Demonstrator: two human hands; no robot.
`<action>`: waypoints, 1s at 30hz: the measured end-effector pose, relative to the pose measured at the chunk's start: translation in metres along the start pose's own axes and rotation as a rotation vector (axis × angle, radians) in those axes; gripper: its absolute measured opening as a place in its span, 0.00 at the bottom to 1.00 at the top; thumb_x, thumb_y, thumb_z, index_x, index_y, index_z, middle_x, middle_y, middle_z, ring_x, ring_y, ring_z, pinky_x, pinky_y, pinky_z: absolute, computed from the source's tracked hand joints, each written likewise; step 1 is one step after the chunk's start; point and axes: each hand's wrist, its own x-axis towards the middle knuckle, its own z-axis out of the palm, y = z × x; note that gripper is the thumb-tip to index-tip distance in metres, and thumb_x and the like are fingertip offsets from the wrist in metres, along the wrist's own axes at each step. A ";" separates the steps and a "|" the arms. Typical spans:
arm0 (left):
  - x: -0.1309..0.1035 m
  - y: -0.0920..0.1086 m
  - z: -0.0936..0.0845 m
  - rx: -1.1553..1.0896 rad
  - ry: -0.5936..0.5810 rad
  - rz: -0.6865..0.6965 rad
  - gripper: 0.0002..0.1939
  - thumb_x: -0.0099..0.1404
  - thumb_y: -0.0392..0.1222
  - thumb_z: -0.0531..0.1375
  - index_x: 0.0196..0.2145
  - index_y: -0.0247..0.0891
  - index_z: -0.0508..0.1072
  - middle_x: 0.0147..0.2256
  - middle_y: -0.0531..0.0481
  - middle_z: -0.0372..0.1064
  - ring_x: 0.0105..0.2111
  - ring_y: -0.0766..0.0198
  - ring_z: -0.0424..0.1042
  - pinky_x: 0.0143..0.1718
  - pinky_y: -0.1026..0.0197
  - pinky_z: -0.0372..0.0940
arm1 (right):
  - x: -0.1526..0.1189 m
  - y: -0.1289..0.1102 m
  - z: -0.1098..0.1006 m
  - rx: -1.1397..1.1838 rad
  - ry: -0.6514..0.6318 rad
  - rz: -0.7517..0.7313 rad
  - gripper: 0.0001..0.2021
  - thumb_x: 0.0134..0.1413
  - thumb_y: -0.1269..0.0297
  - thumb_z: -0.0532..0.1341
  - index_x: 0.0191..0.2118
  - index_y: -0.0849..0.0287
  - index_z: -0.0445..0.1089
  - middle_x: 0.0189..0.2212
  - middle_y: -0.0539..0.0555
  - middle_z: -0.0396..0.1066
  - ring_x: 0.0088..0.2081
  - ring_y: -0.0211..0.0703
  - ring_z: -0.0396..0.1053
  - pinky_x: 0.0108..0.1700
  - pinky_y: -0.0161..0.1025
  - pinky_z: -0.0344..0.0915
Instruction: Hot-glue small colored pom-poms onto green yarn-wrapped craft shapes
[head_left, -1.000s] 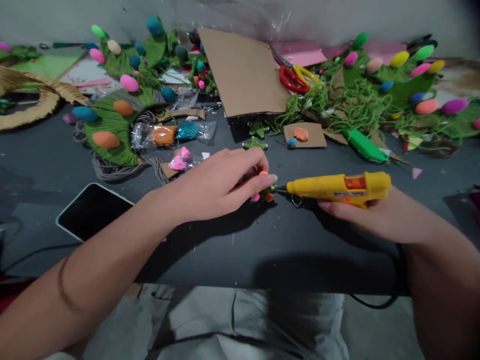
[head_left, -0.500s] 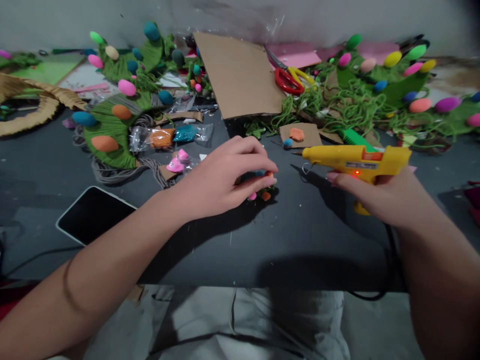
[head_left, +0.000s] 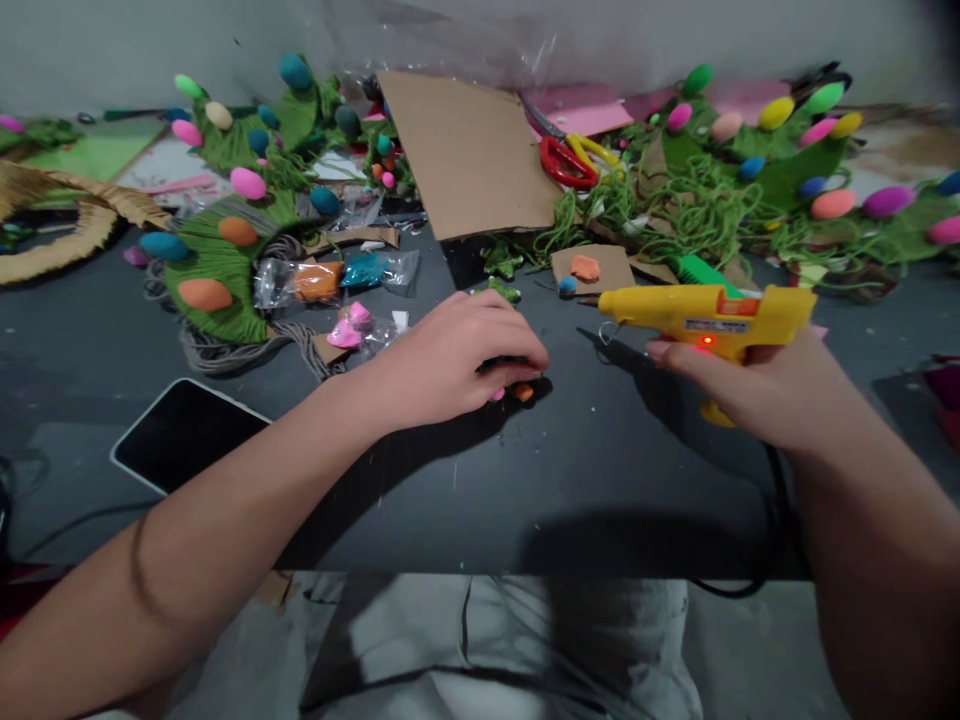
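My right hand (head_left: pixel 757 390) is wrapped round the handle of a yellow glue gun (head_left: pixel 667 305), whose lit red lamp shows. The gun's nozzle points left, above the table and apart from my left hand. With fingers curled down, my left hand (head_left: pixel 480 350) closes over a small green piece with coloured balls (head_left: pixel 523 393) on the dark table. Only an orange and a pink ball peek out below the fingertips; the rest is hidden under the hand. A cardboard scrap (head_left: pixel 607 272) behind the nozzle bears an orange lump (head_left: pixel 585 267) and a small blue ball (head_left: pixel 568 286).
A phone (head_left: pixel 187 435) lies beside my left forearm. Farther back are packets of clay (head_left: pixel 319 282), a cardboard sheet (head_left: pixel 472 160), red-handled scissors (head_left: pixel 566 165) and tangled green yarn (head_left: pixel 697 215). Green shapes with coloured balls (head_left: pixel 225 260) stand at both sides. The gun's black cord (head_left: pixel 776 490) hangs over the table edge.
My left fingers have settled lower over the small piece, hiding the blue and orange bits that showed between them. The glue gun stays nearly in place; the whole view shifts slightly.
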 end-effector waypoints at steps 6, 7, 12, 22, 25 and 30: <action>-0.002 -0.003 0.002 0.060 0.014 0.021 0.13 0.75 0.37 0.57 0.45 0.45 0.83 0.48 0.47 0.78 0.48 0.57 0.73 0.50 0.53 0.62 | -0.001 0.000 -0.001 -0.054 0.015 0.011 0.10 0.48 0.57 0.68 0.33 0.56 0.71 0.31 0.53 0.78 0.31 0.45 0.74 0.34 0.41 0.74; -0.003 -0.003 0.002 0.076 0.006 0.020 0.14 0.75 0.37 0.56 0.45 0.45 0.83 0.48 0.46 0.77 0.49 0.56 0.72 0.51 0.52 0.61 | -0.001 0.000 -0.001 -0.047 0.013 0.006 0.10 0.48 0.57 0.68 0.33 0.56 0.71 0.32 0.53 0.78 0.32 0.45 0.74 0.34 0.41 0.74; -0.005 0.002 -0.002 0.132 -0.043 -0.015 0.17 0.74 0.35 0.54 0.48 0.43 0.83 0.51 0.44 0.75 0.51 0.53 0.70 0.51 0.50 0.60 | -0.001 0.004 -0.003 -0.043 0.026 0.001 0.11 0.47 0.56 0.68 0.34 0.56 0.72 0.31 0.53 0.78 0.33 0.47 0.75 0.35 0.42 0.74; -0.010 0.006 -0.009 0.117 0.017 -0.022 0.22 0.68 0.31 0.53 0.50 0.44 0.83 0.51 0.44 0.75 0.50 0.52 0.71 0.52 0.47 0.60 | 0.002 0.014 -0.008 -0.122 0.121 -0.010 0.12 0.47 0.57 0.69 0.35 0.59 0.78 0.30 0.55 0.79 0.32 0.46 0.74 0.32 0.40 0.72; -0.012 0.005 -0.010 0.101 0.039 -0.012 0.20 0.67 0.31 0.55 0.47 0.45 0.84 0.50 0.45 0.75 0.49 0.52 0.71 0.52 0.47 0.60 | 0.002 0.015 -0.008 -0.122 0.113 0.005 0.12 0.47 0.57 0.69 0.35 0.59 0.78 0.30 0.54 0.79 0.31 0.46 0.73 0.31 0.40 0.70; -0.014 0.004 -0.009 0.133 -0.016 -0.009 0.21 0.67 0.31 0.57 0.48 0.48 0.85 0.51 0.46 0.74 0.51 0.51 0.70 0.51 0.47 0.59 | 0.002 0.013 -0.008 -0.128 0.101 0.004 0.13 0.47 0.56 0.69 0.37 0.59 0.78 0.30 0.55 0.79 0.32 0.46 0.73 0.31 0.40 0.71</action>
